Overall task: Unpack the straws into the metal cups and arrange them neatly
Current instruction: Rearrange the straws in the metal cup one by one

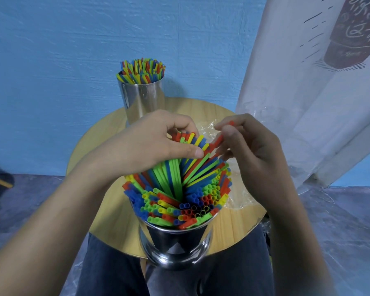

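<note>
Red, blue, green, yellow straws (169,201), splayed unevenly, filling near metal cup (175,244)

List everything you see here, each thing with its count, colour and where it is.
near metal cup: one, silver, table's near edge
far metal cup: one, silver, table's far edge
straws: many, red, blue, green, yellow, in both cups
red straw: one, red, in right hand
plastic wrap: one, clear, on table right of near cup
table: one, light wood, centre
printed sheet: one, white, hanging right
left hand: grips leaning straws
right hand: pinches red straw
</note>
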`<state>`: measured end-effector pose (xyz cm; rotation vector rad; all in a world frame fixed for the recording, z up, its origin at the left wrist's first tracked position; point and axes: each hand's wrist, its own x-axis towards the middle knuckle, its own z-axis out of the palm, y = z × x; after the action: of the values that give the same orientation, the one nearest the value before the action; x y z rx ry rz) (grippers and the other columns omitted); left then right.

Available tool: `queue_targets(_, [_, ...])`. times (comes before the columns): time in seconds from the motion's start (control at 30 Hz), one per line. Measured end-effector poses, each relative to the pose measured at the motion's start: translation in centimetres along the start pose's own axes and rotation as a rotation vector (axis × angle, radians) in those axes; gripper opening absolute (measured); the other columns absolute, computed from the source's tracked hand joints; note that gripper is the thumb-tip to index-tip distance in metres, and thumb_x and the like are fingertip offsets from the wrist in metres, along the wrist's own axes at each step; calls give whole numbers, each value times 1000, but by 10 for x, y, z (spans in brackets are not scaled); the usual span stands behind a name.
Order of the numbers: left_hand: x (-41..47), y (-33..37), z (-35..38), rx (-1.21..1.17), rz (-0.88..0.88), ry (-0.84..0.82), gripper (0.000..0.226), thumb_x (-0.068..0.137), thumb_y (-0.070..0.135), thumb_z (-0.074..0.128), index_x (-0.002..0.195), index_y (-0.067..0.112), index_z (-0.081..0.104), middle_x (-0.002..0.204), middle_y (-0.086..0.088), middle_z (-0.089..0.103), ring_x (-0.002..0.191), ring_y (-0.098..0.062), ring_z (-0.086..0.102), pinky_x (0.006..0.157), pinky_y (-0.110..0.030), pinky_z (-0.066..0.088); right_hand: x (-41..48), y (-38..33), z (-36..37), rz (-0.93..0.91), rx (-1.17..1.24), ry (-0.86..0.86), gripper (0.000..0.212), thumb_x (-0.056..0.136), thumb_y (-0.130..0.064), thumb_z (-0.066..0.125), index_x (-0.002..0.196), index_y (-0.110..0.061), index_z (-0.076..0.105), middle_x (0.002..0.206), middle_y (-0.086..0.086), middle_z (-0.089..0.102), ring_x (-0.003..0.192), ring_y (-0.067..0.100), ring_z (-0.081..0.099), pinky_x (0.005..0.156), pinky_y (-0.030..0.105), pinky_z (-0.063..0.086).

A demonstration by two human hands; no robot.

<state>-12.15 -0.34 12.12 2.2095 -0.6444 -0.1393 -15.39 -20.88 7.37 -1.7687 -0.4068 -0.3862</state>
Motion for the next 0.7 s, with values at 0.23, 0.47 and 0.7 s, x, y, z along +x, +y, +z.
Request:
queue_targets(0.23, [0,1,-1,-30,24,-20,13,83,31,81,85,20,75,81,0,74,76,-17,68,65,-15,47,-2,3,-1,32,-67,-55,10,100,-13,65,105,-21,68,85,-5,70,81,17,68,70,26,54])
queue_targets(0.47, [1,3,2,-18,20,12,14,80,33,83,82,21,76,76,-3,69,63,-5,57,59,-12,41,0,-3,-2,29,-29,-94,7,96,-15,72,91,-20,72,89,-6,72,86,17,70,74,33,56])
queue_targets(0.7, [-1,1,1,-62,55,10,18,77,30,85,85,23,71,76,0,67,63,-4,55,60,-15,42,1,-4,-3,44,-15,-115,12,96,-11,71,89,-20,72,88,-7,71,87,12,68,75,25,54])
